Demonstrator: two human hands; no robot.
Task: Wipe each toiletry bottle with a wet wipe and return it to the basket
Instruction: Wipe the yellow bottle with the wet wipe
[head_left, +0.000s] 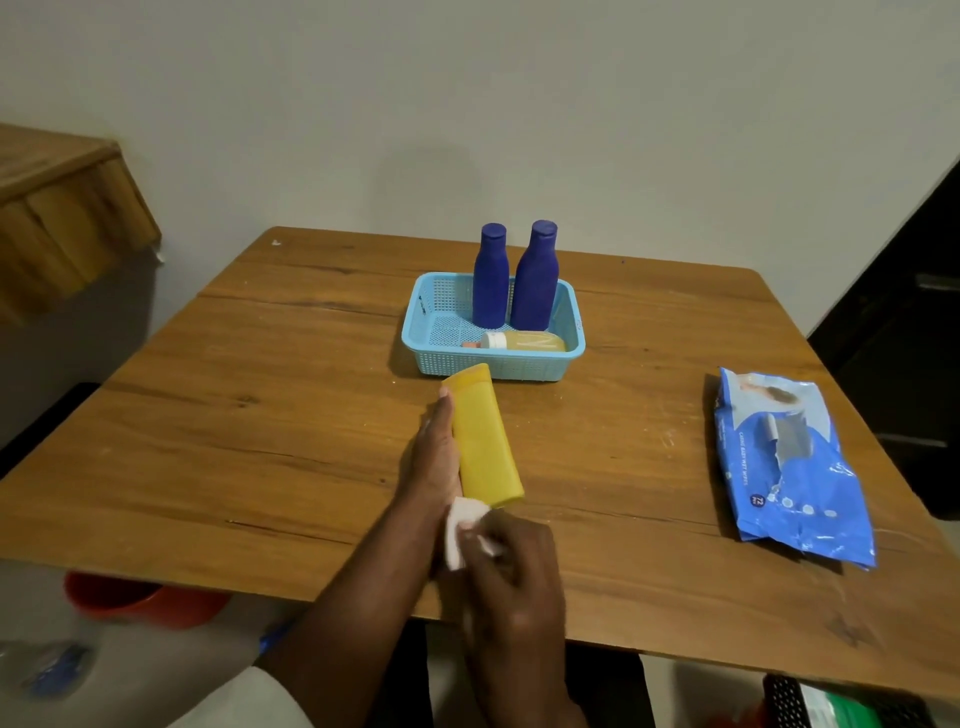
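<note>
Yellow bottle (485, 439) held over the table (260, 415) in the left hand (436, 452), cap toward the basket (441, 358). White wipe (462, 530) pinched in the right hand (514, 577), touching the bottle's near end.

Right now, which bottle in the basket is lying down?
The small yellowish bottle with the white collar lies on its side at the basket's near edge. Both blue bottles stand upright behind it.
</note>
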